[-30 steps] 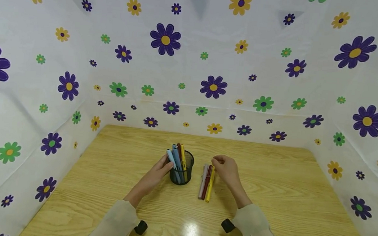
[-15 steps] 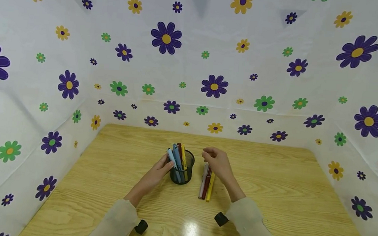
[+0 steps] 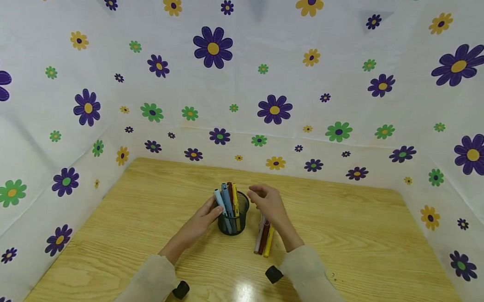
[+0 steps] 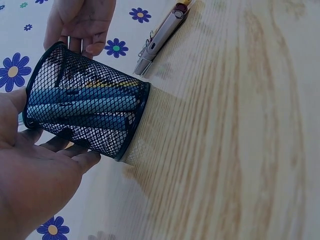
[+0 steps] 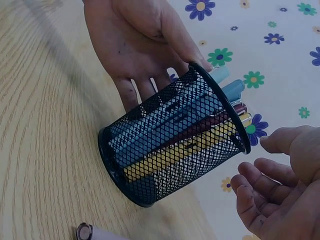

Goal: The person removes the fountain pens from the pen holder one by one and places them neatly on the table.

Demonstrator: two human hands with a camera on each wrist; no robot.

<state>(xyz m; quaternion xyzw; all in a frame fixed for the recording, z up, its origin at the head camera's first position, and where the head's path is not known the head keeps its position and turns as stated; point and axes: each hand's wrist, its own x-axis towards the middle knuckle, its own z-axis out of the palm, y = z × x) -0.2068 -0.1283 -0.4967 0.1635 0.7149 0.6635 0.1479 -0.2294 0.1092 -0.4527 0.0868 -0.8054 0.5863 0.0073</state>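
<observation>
A black mesh pen cup (image 3: 242,218) stands upright on the table, holding several pens: light blue (image 3: 219,198), blue, dark red and yellow (image 3: 235,200). My left hand (image 3: 199,224) grips its left side, thumb near the rim and fingers behind it in the left wrist view. Just right of the rim is my right hand (image 3: 269,203), its fingers loosely bent with nothing between them; the right wrist view shows this hand (image 5: 280,185) apart from the mesh. Below it lie a pale grey pen (image 3: 259,237), a dark red pen (image 3: 263,242) and a yellow pen (image 3: 268,246), their upper ends partly hidden.
The wooden table (image 3: 366,232) runs back to a white cloth (image 3: 246,86) printed with flowers, which encloses it at the back and on both sides. Small black devices sit at the left wrist (image 3: 181,290) and right wrist (image 3: 273,274).
My right hand has moved left and slightly away from me, from beside the loose pens to the cup's rim. The left hand and cup have stayed in place.
</observation>
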